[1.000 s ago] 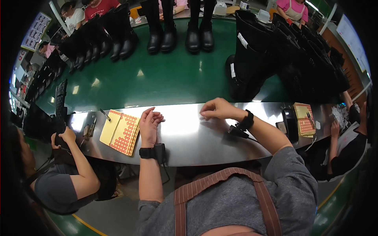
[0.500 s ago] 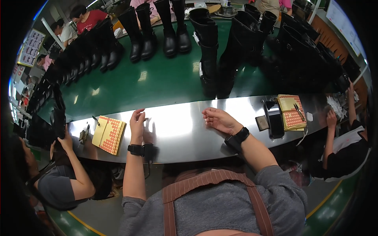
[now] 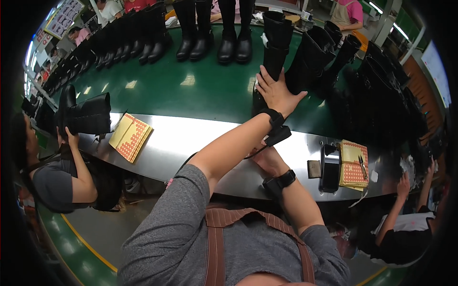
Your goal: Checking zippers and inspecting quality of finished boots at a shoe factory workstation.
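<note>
My left hand (image 3: 280,95) reaches across to the right, its fingers spread over the lower part of a tall black boot (image 3: 275,52). Whether it presses on the leather or hovers just above, I cannot tell. A small white piece hangs near the top of that boot. Beneath my left wrist, close to the steel strip, is my right hand (image 3: 271,162); the left wrist and its black band hide most of its fingers. Another wide black boot (image 3: 310,57) stands just right of the left hand.
Rows of black boots (image 3: 191,33) line the green table (image 3: 200,90). On the steel edge (image 3: 191,138) lie yellow sticker sheets (image 3: 131,137), a phone-like black device (image 3: 329,167) and more sticker sheets (image 3: 354,164) with tweezers. A co-worker at left handles a boot (image 3: 88,114); another sits at right.
My left hand has swung from the steel edge rightward and forward to the tall boot, crossing over my right hand. The left co-worker's boot is now raised and turned sideways. The view has shifted.
</note>
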Available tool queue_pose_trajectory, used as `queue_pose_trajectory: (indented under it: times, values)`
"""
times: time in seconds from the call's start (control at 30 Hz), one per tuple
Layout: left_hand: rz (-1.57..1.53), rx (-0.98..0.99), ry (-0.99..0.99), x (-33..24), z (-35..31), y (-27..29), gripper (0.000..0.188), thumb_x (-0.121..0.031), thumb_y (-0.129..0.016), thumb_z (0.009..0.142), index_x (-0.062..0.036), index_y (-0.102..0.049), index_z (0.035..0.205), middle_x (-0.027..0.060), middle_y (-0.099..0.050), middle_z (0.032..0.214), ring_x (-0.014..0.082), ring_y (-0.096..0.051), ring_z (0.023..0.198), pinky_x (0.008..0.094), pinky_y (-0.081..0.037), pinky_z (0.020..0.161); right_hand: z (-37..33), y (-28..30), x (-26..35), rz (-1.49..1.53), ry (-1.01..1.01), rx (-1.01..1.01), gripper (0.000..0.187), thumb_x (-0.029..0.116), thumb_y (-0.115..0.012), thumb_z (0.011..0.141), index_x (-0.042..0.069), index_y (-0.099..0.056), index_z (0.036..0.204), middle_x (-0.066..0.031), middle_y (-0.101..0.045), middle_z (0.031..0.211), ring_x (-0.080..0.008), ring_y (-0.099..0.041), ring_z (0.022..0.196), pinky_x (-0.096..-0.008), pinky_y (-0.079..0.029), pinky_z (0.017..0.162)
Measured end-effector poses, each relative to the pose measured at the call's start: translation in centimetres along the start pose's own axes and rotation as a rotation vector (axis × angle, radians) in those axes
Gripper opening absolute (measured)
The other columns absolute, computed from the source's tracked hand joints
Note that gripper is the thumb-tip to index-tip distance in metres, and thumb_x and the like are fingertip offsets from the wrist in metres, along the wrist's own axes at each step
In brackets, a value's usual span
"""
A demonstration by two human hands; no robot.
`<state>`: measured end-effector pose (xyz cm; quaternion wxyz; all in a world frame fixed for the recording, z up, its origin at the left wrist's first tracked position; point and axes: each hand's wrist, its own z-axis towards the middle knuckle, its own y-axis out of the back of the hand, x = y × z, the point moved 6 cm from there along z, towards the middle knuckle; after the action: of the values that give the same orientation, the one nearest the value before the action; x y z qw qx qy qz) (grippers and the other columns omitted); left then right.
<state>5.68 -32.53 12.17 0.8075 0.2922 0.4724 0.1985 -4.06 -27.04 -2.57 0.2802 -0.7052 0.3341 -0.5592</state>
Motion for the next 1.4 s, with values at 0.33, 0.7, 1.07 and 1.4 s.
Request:
queue_pose_trajectory:
  times: [0.33, 0.7, 1.07, 1.4]
  values:
    - [-0.356, -0.304, 0.145, 13.9, 7.4, 5.2, 0.060, -0.050, -0.069, 0.079, 0.0088, -0.066, 0.092, 0.0275, -0.062, 0.094, 0.0437, -0.061, 0.090, 0.0456, -0.048, 0.081, -0.1, 0.1, 0.1, -0.122, -0.101, -0.031, 0.012, 0.014, -0.055, 0.096, 0.005, -0.058, 0.102, 0.0005, -0.057, 0.083, -0.0089, -0.053, 0.074, -0.0230, -0.046, 0.069]
    - [-0.162, -0.755, -0.175, 25.1, 10.9, 23.8, 0.049, -0.042, -0.074, 0.079, 0.0044, -0.068, 0.093, 0.0227, -0.066, 0.094, 0.0376, -0.064, 0.088, 0.0422, -0.049, 0.077, 0.1, -0.5, 0.4, -0.241, -0.098, 0.027, 0.014, 0.018, -0.055, 0.097, 0.006, -0.061, 0.101, 0.0013, -0.056, 0.085, -0.0053, -0.051, 0.074, -0.0206, -0.045, 0.069]
    - [-0.050, -0.428, 0.127, 34.1, 12.1, 21.1, 0.056, -0.050, -0.071, 0.075, 0.0007, -0.070, 0.098, 0.0231, -0.064, 0.108, 0.0355, -0.049, 0.116, 0.0406, -0.039, 0.100, 0.7, -0.6, 0.2, -0.160, -0.103, 0.056, 0.013, 0.014, -0.050, 0.098, 0.004, -0.056, 0.105, -0.0023, -0.056, 0.086, -0.0100, -0.053, 0.078, -0.0259, -0.046, 0.074]
    - [-1.071, 0.056, 0.316, 26.6, -1.6, 14.1, 0.036, -0.010, -0.063, 0.089, -0.0012, -0.050, 0.121, 0.0088, -0.057, 0.101, 0.0151, -0.060, 0.082, 0.0263, -0.051, 0.077, 0.4, -0.3, 0.4, -0.127, -0.126, 0.113, 0.017, 0.016, -0.053, 0.097, 0.004, -0.056, 0.108, -0.0008, -0.057, 0.088, -0.0095, -0.053, 0.078, -0.0259, -0.046, 0.073]
